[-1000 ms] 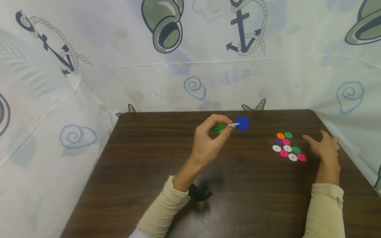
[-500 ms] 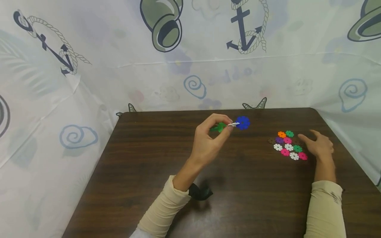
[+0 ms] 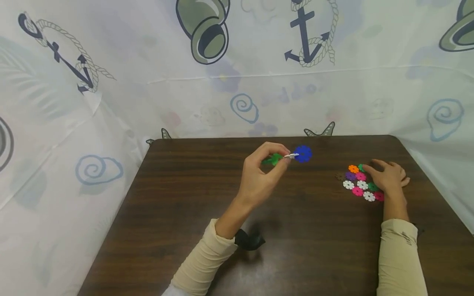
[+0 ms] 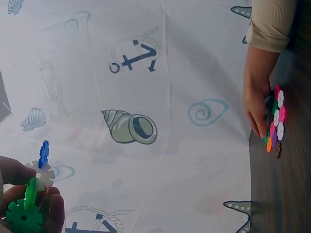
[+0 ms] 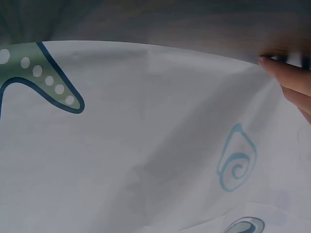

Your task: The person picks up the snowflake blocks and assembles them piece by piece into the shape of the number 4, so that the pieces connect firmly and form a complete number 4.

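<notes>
My left hand pinches a white notched, flower-shaped plastic disc, held up above the table. A blue disc is joined to one side of it and green discs to the other, making a small chain. At the right, my right hand reaches over a cluster of similar loose discs. Its thumb tip overlaps a green disc beside an orange one; whether they touch is unclear. Fingers of this hand show at the right wrist view's edge, and it partly covers another green disc.
White, pink, purple and brown discs lie close together on the dark wooden table. Behind the table's far edge hangs a patterned white cloth.
My right hand has moved left from beside the disc cluster until its thumb reaches the upper green disc. My left hand stays where it was with the joined discs.
</notes>
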`<move>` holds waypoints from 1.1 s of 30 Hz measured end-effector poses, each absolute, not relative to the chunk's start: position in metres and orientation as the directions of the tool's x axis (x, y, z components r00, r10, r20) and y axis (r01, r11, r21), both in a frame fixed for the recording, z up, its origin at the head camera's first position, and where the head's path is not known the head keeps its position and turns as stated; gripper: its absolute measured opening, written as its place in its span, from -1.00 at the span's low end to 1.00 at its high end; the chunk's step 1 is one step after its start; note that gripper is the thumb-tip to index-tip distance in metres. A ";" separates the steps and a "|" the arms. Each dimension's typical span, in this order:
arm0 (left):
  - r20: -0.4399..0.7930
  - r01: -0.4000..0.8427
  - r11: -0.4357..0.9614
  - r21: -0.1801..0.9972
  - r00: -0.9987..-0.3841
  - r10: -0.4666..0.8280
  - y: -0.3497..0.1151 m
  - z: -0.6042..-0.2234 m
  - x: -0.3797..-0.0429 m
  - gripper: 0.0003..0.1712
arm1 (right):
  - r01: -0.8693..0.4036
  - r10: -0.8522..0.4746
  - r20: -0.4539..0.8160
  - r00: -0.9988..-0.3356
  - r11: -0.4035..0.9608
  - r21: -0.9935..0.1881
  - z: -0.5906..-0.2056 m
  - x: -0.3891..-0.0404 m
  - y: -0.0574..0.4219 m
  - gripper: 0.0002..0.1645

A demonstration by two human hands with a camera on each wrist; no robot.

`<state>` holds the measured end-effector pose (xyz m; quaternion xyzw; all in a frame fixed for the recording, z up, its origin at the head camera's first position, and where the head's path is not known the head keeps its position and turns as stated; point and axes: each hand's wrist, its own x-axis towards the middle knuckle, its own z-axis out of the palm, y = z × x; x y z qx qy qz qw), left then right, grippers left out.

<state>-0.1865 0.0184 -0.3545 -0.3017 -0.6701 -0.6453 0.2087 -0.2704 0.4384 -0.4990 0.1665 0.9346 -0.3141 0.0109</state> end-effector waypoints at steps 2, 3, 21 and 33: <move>0.669 0.674 -0.015 0.739 -0.731 0.133 0.018 -0.355 -0.187 -0.95 | 0.318 0.308 -0.120 -0.944 0.745 -0.586 -0.500 -0.272 0.437 -0.05; 0.669 0.673 -0.016 0.739 -0.731 0.132 0.018 -0.356 -0.187 -0.95 | 0.318 0.309 -0.119 -0.943 0.746 -0.585 -0.501 -0.272 0.437 -0.09; 0.639 0.643 -0.017 0.766 -0.758 0.129 0.016 -0.355 -0.186 -0.95 | 0.334 0.327 -0.117 -0.938 0.759 -0.559 -0.496 -0.274 0.431 -0.30; 0.635 0.638 -0.025 0.770 -0.761 0.133 0.018 -0.358 -0.185 -0.93 | 0.324 0.275 -0.172 -0.946 0.769 -0.550 -0.491 -0.267 0.439 -0.28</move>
